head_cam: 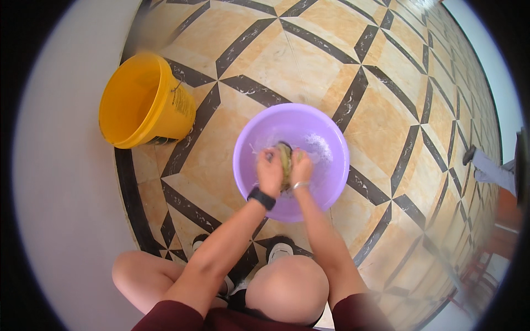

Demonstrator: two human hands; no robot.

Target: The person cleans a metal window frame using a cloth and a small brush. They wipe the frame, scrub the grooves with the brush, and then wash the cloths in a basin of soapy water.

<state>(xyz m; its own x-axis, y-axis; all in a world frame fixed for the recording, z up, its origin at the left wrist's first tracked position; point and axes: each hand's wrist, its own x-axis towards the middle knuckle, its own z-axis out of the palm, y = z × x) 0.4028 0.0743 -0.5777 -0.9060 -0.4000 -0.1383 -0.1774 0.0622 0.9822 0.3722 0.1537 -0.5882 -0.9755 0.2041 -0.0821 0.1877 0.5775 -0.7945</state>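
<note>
A round purple plastic basin (331,194) stands on the tiled floor in front of my knees. Inside it, a wet-looking olive-green cloth (285,163) with some dark parts is bunched between my two hands. My left hand (269,167), with a black watch on its wrist, grips the cloth's left side. On the right side, my right hand (301,165) grips it too, a silver bracelet around that wrist. Whitish suds (319,145) show on the basin's inner wall to the right. Both hands are slightly blurred, and the fingertips are partly hidden by the cloth.
A yellow plastic bucket (182,107) with a wire handle stands tilted-looking by the pale wall (70,165) at left. At far right, a person's leg (492,167) in grey trousers shows. Red chairs (480,275) appear blurred at lower right.
</note>
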